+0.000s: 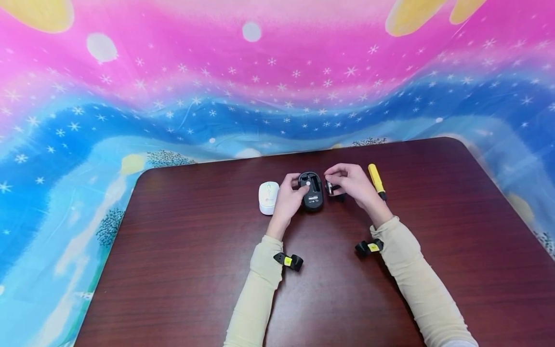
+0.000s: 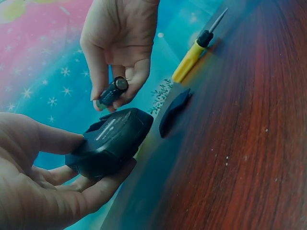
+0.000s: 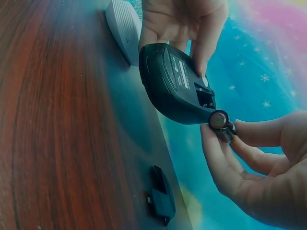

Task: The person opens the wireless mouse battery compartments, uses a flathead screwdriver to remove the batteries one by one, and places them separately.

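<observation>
My left hand (image 1: pixel 287 202) holds a black computer mouse (image 1: pixel 314 198) with its underside turned up. The thumb lies on the label side, fingers around the shell. An open battery slot (image 3: pixel 206 97) shows in the mouse's underside in the right wrist view. Just right of the mouse, my right hand (image 1: pixel 353 185) pinches a dark cylindrical battery (image 2: pixel 113 92) between thumb and fingers. In the right wrist view the battery's round metal end appears close to the slot; whether it touches the mouse I cannot tell. A black cover (image 3: pixel 163 199) lies on the table below the right hand.
A white mouse (image 1: pixel 269 197) sits on the table left of my left hand. Beyond my right hand lies a yellow-handled screwdriver (image 1: pixel 376 179). The dark red wooden table (image 1: pixel 195 250) ends against a colourful printed cloth (image 1: pixel 269 96) at the back.
</observation>
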Motion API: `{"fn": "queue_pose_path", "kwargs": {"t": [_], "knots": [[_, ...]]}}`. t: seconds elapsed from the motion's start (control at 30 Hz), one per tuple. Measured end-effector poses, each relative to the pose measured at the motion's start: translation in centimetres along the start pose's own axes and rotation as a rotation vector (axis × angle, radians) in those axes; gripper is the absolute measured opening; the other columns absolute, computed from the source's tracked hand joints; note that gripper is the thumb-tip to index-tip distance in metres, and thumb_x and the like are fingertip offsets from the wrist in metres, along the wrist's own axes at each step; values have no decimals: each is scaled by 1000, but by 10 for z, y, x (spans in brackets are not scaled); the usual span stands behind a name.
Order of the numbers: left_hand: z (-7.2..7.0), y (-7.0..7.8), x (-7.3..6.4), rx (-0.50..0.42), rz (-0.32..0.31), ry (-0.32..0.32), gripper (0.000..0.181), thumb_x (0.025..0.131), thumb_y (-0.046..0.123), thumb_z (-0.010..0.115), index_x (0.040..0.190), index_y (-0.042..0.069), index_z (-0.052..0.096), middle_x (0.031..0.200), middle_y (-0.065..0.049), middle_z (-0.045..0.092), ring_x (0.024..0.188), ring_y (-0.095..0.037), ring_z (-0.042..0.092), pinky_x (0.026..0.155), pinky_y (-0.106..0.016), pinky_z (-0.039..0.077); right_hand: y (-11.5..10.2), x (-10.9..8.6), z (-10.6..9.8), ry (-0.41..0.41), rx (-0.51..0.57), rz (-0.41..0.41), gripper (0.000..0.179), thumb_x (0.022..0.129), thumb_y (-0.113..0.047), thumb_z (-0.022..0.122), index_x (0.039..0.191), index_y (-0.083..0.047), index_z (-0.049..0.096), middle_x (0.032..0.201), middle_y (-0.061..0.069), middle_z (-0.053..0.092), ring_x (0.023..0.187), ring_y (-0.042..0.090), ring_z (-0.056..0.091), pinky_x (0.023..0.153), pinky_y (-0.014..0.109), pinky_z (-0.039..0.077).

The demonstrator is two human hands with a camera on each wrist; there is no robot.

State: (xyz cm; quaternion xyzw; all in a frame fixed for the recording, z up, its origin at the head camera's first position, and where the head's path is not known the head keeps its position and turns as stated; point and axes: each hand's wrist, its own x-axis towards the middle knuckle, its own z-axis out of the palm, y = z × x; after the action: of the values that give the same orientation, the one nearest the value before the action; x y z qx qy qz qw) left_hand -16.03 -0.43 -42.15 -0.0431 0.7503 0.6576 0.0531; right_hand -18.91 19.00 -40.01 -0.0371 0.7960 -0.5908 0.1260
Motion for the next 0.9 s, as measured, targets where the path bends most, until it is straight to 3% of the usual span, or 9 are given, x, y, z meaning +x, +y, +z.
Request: {"fn": "queue_pose_path", "kwargs": {"t": [0.13,0.47,0.9], "knots": [[0,0,0,28,8,5,42,99,7,65,139,0,56,126,-20,65,108,-31,67,93,-41,55,3,0,-2,-31,-41,41,29,101,-2,60,125,14,61,117,27,65,90,18,66,75,35,62],[0,-3,0,105,8,-10,39,98,6,66,136,1,58,119,-18,68,103,-29,66,96,-42,51,10,2,-3,-204,-132,127,25,101,0,57,121,15,61,106,22,66,85,22,66,75,39,62],[1,-5,0,168,30,-28,40,99,6,65,137,0,57,121,-19,67,109,-31,64,100,-43,49,12,1,-7,-217,-202,143,25,101,0,54,121,12,62,107,19,65,89,26,61,76,39,60]]}}
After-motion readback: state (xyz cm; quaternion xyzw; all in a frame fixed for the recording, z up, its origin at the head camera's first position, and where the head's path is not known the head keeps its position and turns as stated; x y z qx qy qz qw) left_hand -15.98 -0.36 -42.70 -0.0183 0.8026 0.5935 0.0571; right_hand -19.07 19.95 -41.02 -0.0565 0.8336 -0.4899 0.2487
